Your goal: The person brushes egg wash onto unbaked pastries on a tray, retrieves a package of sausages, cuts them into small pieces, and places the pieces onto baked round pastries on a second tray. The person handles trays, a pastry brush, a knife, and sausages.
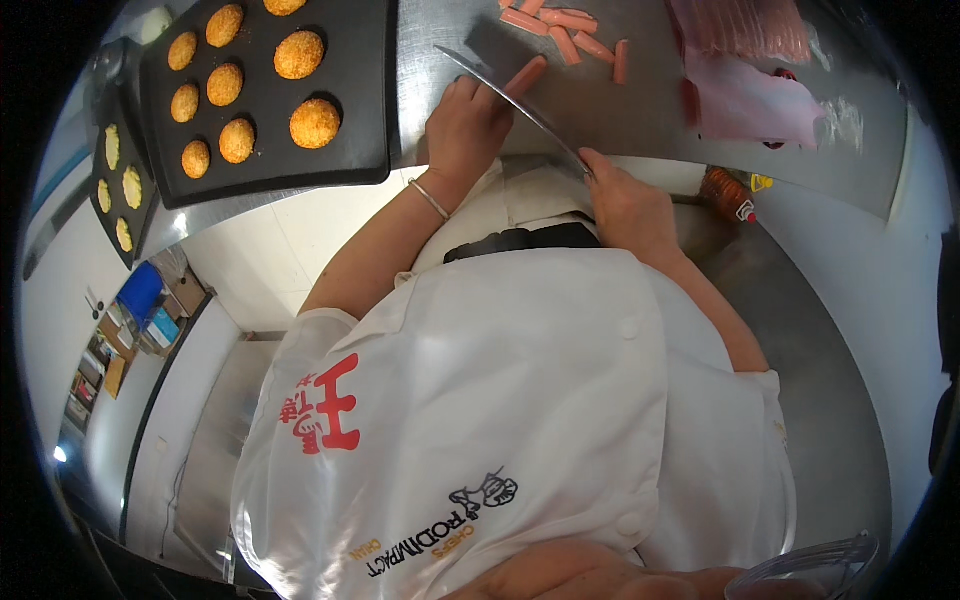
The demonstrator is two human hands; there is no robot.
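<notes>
My right hand [632,208] is closed round the handle of a long knife [525,110], whose blade slants up and to the left across the steel table. Under the blade lies a pink sausage [527,76], one end showing past its far side. My left hand [466,122], with a bracelet at the wrist, is closed on the near part of that sausage, fingers bent close to the blade. Several cut sausage pieces [564,45] lie loose just beyond, on the steel.
A black tray [362,150] of browned round buns stands at the left. Beside it is a narrower dark tray [114,188] with pale pieces. Opened packs of pink sausages [745,35] lie at the right. A red-capped bottle [727,190] stands below the table edge.
</notes>
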